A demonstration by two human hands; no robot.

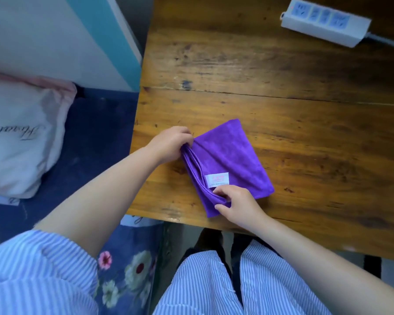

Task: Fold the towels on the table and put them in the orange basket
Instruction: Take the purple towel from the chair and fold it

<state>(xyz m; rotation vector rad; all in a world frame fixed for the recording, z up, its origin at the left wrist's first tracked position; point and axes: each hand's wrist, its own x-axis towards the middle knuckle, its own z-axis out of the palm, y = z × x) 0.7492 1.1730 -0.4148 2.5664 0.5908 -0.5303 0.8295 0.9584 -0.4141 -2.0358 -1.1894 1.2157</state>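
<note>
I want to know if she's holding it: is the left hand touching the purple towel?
Touching. The head view shows the left hand pinching the towel at its corner.

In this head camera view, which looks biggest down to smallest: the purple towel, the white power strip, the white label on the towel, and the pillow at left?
1. Pillow, though cut off by the frame edge.
2. Purple towel.
3. Power strip; it lies farther from the camera, so may look smaller than it is.
4. White label.

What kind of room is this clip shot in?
Probably a bedroom or dorm room: a pillow lies on floral bedding right beside a worn wooden table that carries a power strip.
</note>
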